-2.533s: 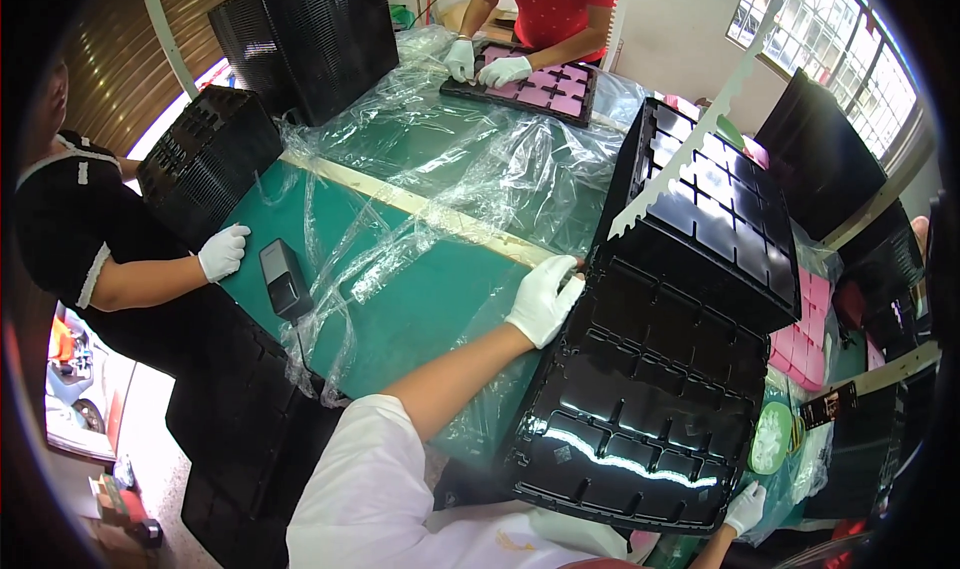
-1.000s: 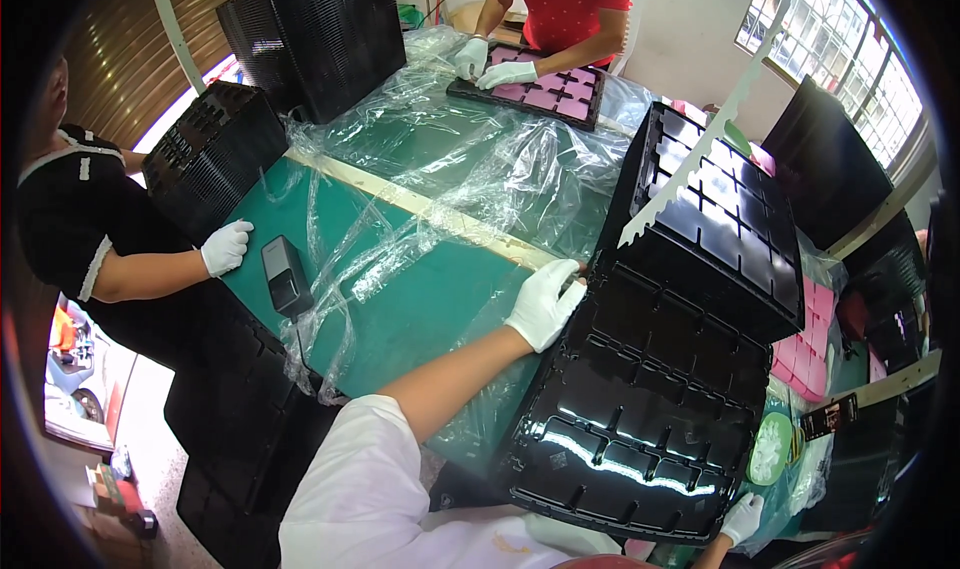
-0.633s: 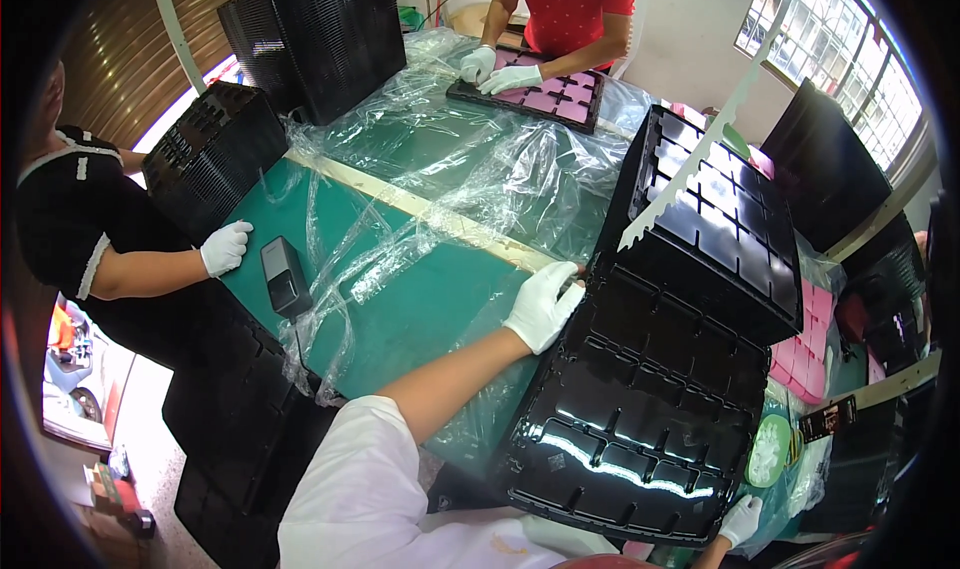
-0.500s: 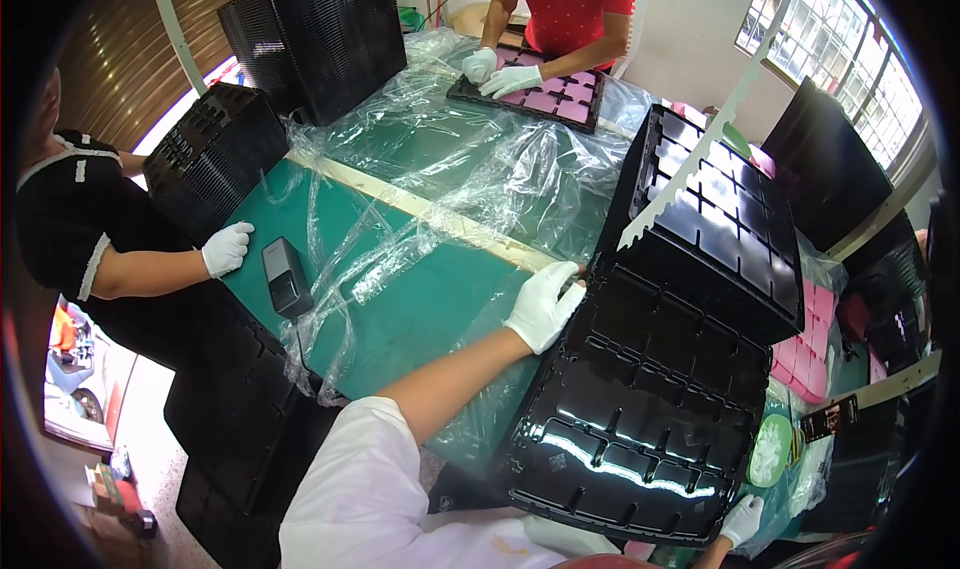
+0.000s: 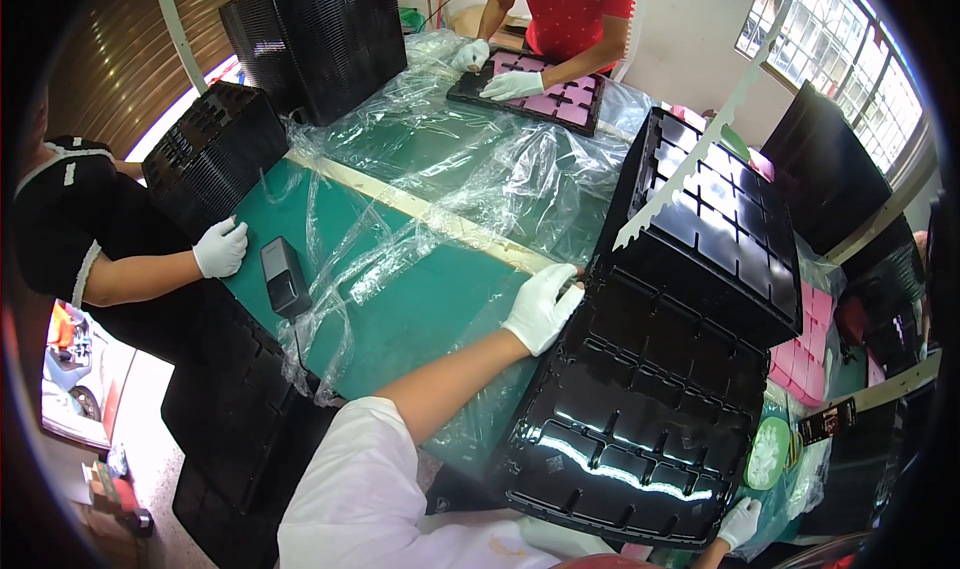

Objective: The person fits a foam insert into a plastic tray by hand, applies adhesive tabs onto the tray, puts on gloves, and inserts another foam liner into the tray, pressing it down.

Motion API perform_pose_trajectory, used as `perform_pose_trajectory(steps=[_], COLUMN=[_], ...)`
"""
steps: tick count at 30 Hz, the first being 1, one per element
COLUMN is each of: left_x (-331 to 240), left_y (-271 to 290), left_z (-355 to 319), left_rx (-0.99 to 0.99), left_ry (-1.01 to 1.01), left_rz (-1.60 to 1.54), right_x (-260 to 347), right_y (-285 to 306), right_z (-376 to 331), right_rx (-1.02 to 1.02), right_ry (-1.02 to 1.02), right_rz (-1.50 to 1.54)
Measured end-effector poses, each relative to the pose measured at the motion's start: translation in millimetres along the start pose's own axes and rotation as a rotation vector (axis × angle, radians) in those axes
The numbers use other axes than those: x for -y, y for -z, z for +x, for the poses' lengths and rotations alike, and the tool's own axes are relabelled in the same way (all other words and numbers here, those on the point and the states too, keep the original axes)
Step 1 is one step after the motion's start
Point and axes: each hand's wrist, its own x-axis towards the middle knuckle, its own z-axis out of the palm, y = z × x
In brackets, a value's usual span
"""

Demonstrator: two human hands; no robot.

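A glossy black plastic tray (image 5: 620,449) with moulded ridges lies in front of me, its long side running from near to far. My left hand (image 5: 543,309), in a white glove, is closed on its far left edge, with bare fingertips showing at the rim. Down at the near right corner, my right hand (image 5: 740,524), also gloved, has curled fingers against the tray's edge; part of its grip is hidden. Directly beyond the tray rises a stack of black trays (image 5: 715,219).
Clear plastic film (image 5: 480,199) covers much of the green table (image 5: 420,309). A dark grey device (image 5: 285,277) lies there. Pink trays (image 5: 805,344) and a green dish (image 5: 768,454) are on the right. One co-worker's gloved hand (image 5: 221,248) is left; another co-worker handles a pink-filled tray (image 5: 575,104).
My hands and the tray stay nearly still. The left co-worker's hand has shifted slightly left and its fingers have lifted. The far co-worker's hands have moved a little over the pink-filled tray.
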Motion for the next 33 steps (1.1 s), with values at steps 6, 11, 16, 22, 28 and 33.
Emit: perform_pose_trajectory(steps=[6, 11, 16, 22, 28, 33], left_x=[-2.6, -2.2, -0.3, -3.1, -2.2, -1.4], left_y=[-0.7, -1.5, -2.1, 0.1, 0.0, -1.6], left_z=[1.2, 2.0, 0.8, 0.8, 0.8, 0.8], left_rx=[-0.003, -0.003, 0.001, 0.002, -0.008, -0.015], left_ry=[-0.015, -0.013, -0.001, -0.005, -0.033, -0.022], left_rz=[0.012, 0.0, -0.004, -0.012, 0.015, 0.014], right_x=[1.4, -1.7, -1.8, -1.2, 4.3, -0.6], right_y=[1.6, -2.7, -2.1, -2.6, 1.9, -1.4], right_z=[-0.7, 1.9, 2.5, 1.3, 0.4, 2.9], right_rx=[-0.013, -0.024, -0.013, -0.011, -0.005, 0.003], right_ry=[-0.008, 0.005, 0.02, -0.016, -0.014, -0.003], right_rz=[-0.001, 0.031, 0.024, 0.027, -0.002, 0.029])
